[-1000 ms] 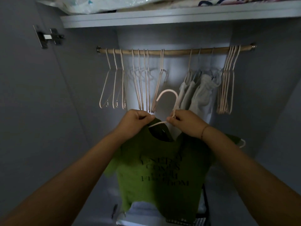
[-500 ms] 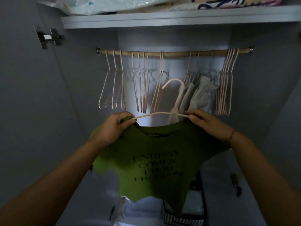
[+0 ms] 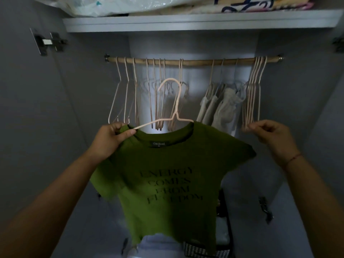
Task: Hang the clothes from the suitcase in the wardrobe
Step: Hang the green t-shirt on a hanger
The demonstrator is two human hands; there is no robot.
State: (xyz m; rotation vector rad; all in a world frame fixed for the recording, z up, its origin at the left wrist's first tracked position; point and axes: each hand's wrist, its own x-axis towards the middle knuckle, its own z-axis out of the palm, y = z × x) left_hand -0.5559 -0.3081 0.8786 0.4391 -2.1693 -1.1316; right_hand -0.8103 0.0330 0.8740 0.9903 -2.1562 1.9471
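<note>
A green T-shirt (image 3: 167, 164) with dark lettering hangs on a pale pink hanger (image 3: 176, 103) in front of the open wardrobe. The hanger's hook stands upright just below the wooden rail (image 3: 195, 62). My left hand (image 3: 109, 140) grips the shirt's left shoulder together with the hanger's arm. My right hand (image 3: 273, 136) is off the shirt, out to the right, fingers loosely curled beside the bottom of a bunch of hangers. The shirt's right shoulder lies over the hanger by itself.
Several empty pink hangers (image 3: 126, 94) hang on the rail's left and middle, and a bunch (image 3: 253, 94) at the right. Pale garments (image 3: 219, 108) hang right of centre. A shelf (image 3: 186, 21) with bags runs above. A checked basket (image 3: 201, 250) sits at the bottom.
The shirt has been spread fully onto the hanger and lifted a little. My right hand let go of the right shoulder and moved out to the right.
</note>
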